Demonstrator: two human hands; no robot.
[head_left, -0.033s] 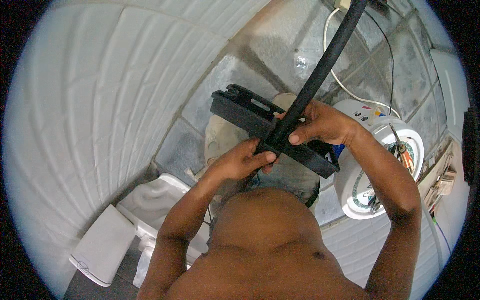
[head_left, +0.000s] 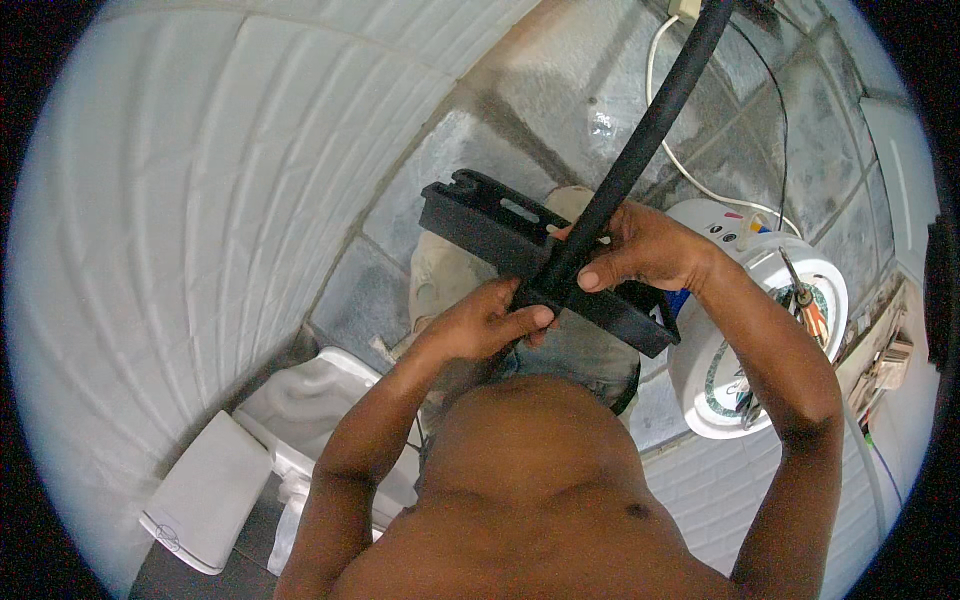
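Note:
A long black box-like housing, open on top with a slot along one side, is held slantwise in front of my belly, above my legs. Across its middle lies a thick black tube, which runs up to the right and out of the top of the view. My left hand is closed on the near side of the housing, thumb beside the tube's lower end. My right hand is closed around the tube from the right, its thumb at the housing's inner edge. Some of my fingers are hidden behind these parts.
On the right stands a white bucket with a screwdriver and other tools on top. A white cable curves over the tiled floor. A white ribbed wall rises at left, above a white plastic container.

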